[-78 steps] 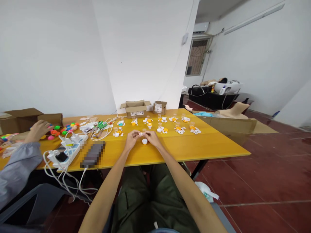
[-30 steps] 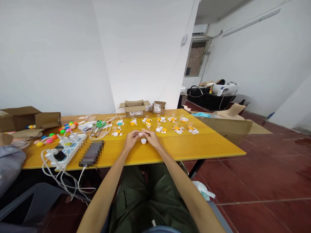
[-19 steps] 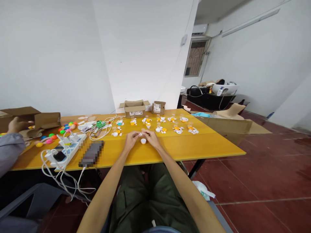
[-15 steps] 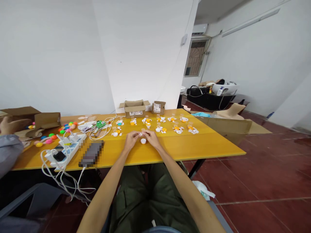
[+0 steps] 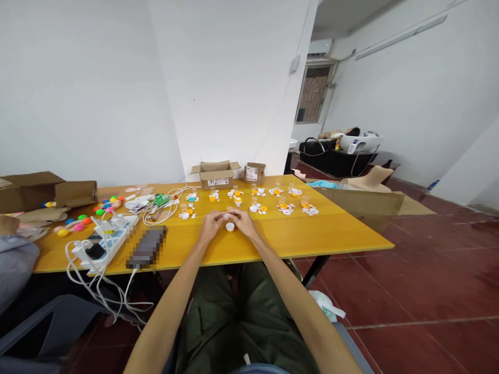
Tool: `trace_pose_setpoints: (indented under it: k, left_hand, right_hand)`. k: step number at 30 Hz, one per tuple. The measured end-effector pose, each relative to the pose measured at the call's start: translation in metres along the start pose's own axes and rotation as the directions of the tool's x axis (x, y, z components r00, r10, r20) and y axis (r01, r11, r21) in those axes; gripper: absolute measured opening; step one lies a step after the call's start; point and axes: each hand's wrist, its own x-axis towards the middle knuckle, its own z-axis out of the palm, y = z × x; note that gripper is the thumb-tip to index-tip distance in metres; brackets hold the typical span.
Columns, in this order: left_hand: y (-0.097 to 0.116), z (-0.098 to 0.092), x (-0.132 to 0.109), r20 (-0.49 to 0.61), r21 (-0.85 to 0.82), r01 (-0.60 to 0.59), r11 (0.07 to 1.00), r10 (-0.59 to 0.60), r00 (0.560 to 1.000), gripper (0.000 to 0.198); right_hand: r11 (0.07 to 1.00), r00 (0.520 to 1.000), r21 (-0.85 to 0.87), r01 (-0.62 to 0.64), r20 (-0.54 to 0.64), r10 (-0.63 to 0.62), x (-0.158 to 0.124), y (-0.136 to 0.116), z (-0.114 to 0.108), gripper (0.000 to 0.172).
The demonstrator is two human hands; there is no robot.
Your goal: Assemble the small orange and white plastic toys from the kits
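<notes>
My left hand (image 5: 211,223) and my right hand (image 5: 242,222) meet over the near middle of the yellow table. Between their fingertips they pinch a small white piece (image 5: 225,215), too small and partly covered to name. Both hands are closed on it. Just below the fingers a small round white cup-like part (image 5: 230,227) sits on the tabletop. Beyond my hands lie several little groups of white and orange plastic parts with clear cups, among them a white disc (image 5: 253,208) and an orange part (image 5: 238,200).
Two cardboard boxes, a long open one (image 5: 217,175) and a smaller one (image 5: 254,172), stand against the wall. At left are a phone (image 5: 147,246), a power strip (image 5: 117,236) with tangled cables, colourful balls (image 5: 78,226) and a co-worker's grey sleeve (image 5: 17,265).
The co-worker's hand at the far left has dropped away from the cardboard box, and the sleeve has shifted. My two hands stay almost in place, still holding the small white piece.
</notes>
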Motion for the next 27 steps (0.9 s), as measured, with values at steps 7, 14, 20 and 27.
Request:
trace_pose_setpoints:
  k: [7,14,20,27]
  left_hand:
    - [-0.0002,-0.0008,0.0003,0.007,0.045,-0.028,0.999,0.028,1.000,0.009]
    - [-0.0010,0.0011,0.0001,0.018,0.086,-0.055,0.995,0.054,0.998,0.012]
    - [-0.0021,0.0005,-0.0001,-0.002,0.103,-0.021,0.994,0.021,1.000,0.009]
    - [-0.0007,0.0017,-0.0010,-0.008,0.123,-0.046,0.991,0.048,0.999,0.009]
  right_hand:
    - [0.999,0.999,0.032,-0.025,-0.020,0.026,-0.0004,0.0000,0.0019,0.015]
    - [0.999,0.999,0.021,-0.030,-0.025,0.031,-0.0001,0.0025,0.0017,0.015]
    - [0.998,0.999,0.052,-0.028,-0.017,0.029,-0.0002,0.0056,0.0025,0.018]
    - [0.997,0.999,0.072,-0.032,-0.012,0.033,-0.0002,0.0065,0.0029,0.018]
